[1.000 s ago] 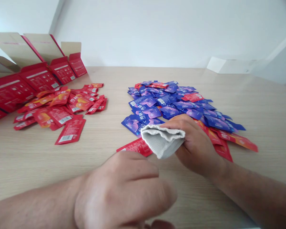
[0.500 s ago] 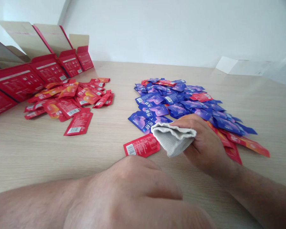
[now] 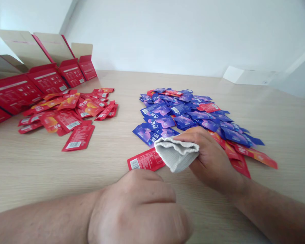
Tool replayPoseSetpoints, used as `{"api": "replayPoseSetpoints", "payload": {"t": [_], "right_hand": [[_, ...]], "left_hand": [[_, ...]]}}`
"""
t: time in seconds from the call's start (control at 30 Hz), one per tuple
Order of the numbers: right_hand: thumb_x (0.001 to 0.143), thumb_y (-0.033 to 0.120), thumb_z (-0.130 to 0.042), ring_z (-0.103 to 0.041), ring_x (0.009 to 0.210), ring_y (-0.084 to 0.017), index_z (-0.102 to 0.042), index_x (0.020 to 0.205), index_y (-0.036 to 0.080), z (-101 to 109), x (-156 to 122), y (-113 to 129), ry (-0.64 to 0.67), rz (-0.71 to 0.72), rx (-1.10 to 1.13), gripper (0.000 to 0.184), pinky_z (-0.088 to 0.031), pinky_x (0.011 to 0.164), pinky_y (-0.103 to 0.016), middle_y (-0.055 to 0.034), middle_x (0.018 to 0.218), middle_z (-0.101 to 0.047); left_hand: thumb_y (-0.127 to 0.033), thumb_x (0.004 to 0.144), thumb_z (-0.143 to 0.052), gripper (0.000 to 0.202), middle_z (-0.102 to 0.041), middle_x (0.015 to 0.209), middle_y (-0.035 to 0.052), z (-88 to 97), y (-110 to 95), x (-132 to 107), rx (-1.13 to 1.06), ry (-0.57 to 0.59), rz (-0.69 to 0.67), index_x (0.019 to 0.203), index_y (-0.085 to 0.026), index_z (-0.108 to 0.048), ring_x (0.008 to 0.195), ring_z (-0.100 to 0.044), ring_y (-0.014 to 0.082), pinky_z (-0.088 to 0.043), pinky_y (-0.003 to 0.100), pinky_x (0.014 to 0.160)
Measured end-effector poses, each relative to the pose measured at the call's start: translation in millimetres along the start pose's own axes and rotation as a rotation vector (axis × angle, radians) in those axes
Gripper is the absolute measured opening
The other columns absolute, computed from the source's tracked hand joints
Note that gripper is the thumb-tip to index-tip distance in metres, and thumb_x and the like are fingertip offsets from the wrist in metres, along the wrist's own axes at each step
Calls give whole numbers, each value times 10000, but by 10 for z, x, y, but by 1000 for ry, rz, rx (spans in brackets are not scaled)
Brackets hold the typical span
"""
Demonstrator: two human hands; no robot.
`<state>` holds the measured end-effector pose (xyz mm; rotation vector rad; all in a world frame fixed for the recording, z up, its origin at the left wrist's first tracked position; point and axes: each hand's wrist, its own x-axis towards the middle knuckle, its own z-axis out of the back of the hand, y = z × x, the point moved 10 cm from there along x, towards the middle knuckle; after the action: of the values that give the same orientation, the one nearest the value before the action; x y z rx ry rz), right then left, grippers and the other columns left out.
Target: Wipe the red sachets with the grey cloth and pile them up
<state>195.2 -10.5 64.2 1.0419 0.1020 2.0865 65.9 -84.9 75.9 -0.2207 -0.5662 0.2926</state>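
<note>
My right hand [image 3: 210, 159] is closed around an off-white knitted glove [image 3: 176, 157], pinching it near the cuff. The ribbed cuff opens toward me; the rest of the glove is hidden behind the fingers. Nearer to me, my left hand [image 3: 139, 210] is curled into a fist, back of the hand up, so whatever its fingers may hold is out of sight. Just beyond that fist lies a red sachet [image 3: 144, 160] with a barcode, partly covered by the glove. Behind my right hand spreads a pile of blue-purple sachets [image 3: 181, 109] with a few red ones mixed in.
Another heap of red and orange sachets [image 3: 71, 112] lies on the left of the wooden table [image 3: 112, 183]. Several red cartons [image 3: 48, 79] with raised flaps stand in a row behind it. A white box-like object [image 3: 244, 75] sits at the back right.
The view has shifted slightly, so the table items appear lower and further left. My left fist has drawn a little to the left. My right hand keeps its grip on the glove.
</note>
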Motion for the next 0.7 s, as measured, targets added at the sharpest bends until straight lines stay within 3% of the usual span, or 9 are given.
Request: {"api": "replayPoseSetpoints", "payload": {"t": [0.07,0.1,0.23,0.3,0.37,0.53,0.7], "right_hand": [[922,86,-593,-639,1056,-227,-625,1225,241,12,1,-8,-8,5,-6,342,-558,925,-396,-66,1118,-687],[919,83,-593,-641,1052,-225,-626,1227,242,17,2,-18,-11,8,-5,348,-558,922,-393,-65,1119,-686],[889,60,-613,-640,1030,-219,-641,1204,239,58,19,-96,-49,6,-4,364,-550,913,-375,-54,1092,-685],[882,64,-638,-637,1007,-212,-655,1174,238,84,32,-141,-79,-8,-19,340,-545,907,-362,-44,1057,-690],[882,74,-656,-636,996,-210,-662,1160,239,84,42,-175,-85,-23,-33,323,-542,902,-357,-37,1043,-695],[876,57,-625,-634,1009,-215,-656,1163,235,59,37,-172,-76,-17,-38,339,-537,903,-363,-44,1055,-690],[874,49,-607,-636,1004,-210,-650,1177,225,43,29,-138,-66,-3,-29,353,-533,909,-359,-48,1066,-691]], "left_hand": [[-271,860,-636,56,-642,647,-4,-50,-78,99,-20,74,-204,814,-275,-666,569,-565,158,-524,328,566],[-238,860,-612,83,-660,678,5,-105,-2,157,25,134,-200,790,-253,-653,582,-567,159,-504,335,558],[-242,861,-542,112,-722,826,52,-258,682,288,311,330,159,862,-229,-653,663,-640,197,-450,337,552],[-302,905,-497,184,-726,819,65,-296,1003,213,419,445,348,929,-232,-665,677,-670,229,-452,341,565],[-384,946,-462,263,-733,846,82,-283,1197,114,483,522,464,991,-233,-672,722,-694,266,-466,361,594],[-631,809,-651,520,-730,1017,115,-195,1332,-86,506,611,581,1147,-236,-651,885,-705,334,-478,392,659],[-632,727,-731,624,-722,1063,117,-213,1343,-131,433,641,606,1212,-252,-633,928,-699,340,-475,400,707]]}}
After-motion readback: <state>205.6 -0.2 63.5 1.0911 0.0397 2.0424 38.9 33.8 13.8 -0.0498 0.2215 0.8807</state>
